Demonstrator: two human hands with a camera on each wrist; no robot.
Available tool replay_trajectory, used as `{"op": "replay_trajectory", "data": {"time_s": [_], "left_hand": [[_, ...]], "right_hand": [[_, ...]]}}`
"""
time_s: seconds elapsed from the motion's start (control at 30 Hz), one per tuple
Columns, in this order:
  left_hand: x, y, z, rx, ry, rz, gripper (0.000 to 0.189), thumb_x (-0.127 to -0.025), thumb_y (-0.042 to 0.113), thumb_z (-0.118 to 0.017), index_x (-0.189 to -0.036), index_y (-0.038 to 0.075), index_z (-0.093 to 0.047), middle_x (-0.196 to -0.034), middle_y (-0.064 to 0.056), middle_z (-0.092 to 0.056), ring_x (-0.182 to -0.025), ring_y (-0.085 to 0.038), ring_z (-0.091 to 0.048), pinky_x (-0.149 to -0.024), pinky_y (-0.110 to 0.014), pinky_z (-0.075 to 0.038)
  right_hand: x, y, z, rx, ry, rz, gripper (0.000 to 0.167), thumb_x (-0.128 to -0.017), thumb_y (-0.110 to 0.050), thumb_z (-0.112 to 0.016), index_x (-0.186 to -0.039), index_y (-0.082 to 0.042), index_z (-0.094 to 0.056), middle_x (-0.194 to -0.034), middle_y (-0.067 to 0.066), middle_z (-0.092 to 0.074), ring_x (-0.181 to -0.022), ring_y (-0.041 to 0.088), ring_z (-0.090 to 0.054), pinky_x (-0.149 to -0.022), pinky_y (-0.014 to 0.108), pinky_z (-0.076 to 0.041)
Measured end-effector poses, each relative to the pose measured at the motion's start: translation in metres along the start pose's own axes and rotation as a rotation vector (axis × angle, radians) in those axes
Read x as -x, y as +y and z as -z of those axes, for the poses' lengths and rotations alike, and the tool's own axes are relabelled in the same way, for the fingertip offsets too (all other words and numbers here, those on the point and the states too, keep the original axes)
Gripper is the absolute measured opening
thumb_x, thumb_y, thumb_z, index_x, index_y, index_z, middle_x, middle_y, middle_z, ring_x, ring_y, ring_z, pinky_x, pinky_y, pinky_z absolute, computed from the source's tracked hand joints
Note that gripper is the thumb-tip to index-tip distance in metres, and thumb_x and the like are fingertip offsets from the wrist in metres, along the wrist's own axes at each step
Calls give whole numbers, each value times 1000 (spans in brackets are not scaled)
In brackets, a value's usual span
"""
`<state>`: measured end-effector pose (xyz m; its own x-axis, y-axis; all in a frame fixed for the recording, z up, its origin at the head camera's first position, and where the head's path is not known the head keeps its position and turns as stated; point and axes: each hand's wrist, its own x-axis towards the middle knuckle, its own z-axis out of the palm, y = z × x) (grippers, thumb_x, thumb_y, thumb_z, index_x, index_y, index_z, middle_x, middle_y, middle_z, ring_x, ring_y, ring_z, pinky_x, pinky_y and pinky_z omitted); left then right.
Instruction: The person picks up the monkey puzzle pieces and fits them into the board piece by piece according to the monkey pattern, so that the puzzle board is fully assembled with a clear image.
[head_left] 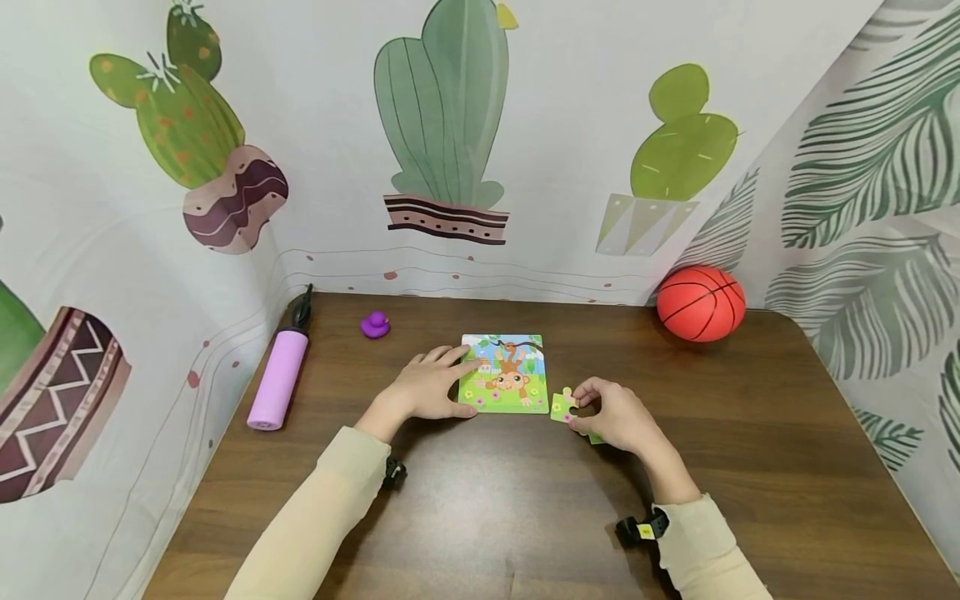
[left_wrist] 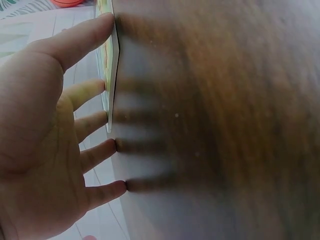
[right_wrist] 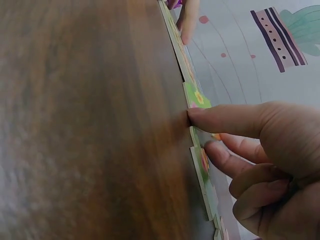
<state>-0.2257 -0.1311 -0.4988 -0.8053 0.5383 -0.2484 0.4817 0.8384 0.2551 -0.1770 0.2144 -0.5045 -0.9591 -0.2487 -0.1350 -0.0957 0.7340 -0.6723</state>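
Left hand point(head_left: 427, 387) lay spread on square green-blue monkey-picture board point(head_left: 504, 379) | right hand point(head_left: 617, 415), right of board, pinched thin green jigsaw piece point(head_left: 559, 407); I judged it light, stiff; best edge-gripped

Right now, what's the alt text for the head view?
The left hand rests on a monkey puzzle while the right hand grips a loose green piece beside it. A lilac pump, purple duck and red ball share the wooden table.
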Motion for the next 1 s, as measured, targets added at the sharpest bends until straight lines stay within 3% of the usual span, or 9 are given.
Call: {"op": "replay_trajectory", "data": {"time_s": [0.37, 0.67, 1.0], "left_hand": [[1, 2, 0, 10, -10, 2, 90, -91, 67, -68, -165, 32, -32, -172, -3, -18, -156, -33, -18, -119, -65, -20], [1, 2, -1, 4, -3, 5, 89, -90, 68, -68, -165, 32, -33, -172, -2, -19, -156, -32, -19, -119, -65, -22], [0, 1, 0, -17, 1, 4, 91, -90, 69, -67, -165, 32, -32, -172, -2, -19, -156, -32, -19, -119, -64, -23]], "right_hand": [[-1, 7, -4, -132, -30, 66, 29, -81, -12, -90, -101, -11, -69, -90, 1, -69, -83, 17, -62, -68, 29, -50], [-3, 10, -7, -172, -22, 97, 9, -92, -11, -79, -100, -12, -74, -87, -2, -71, -80, 16, -66, -65, 29, -54], [-13, -8, -9, -205, 18, 82, 8, -95, -14, -78, -102, -11, -76, -90, 0, -74, -81, 18, -67, -65, 33, -52]]}}
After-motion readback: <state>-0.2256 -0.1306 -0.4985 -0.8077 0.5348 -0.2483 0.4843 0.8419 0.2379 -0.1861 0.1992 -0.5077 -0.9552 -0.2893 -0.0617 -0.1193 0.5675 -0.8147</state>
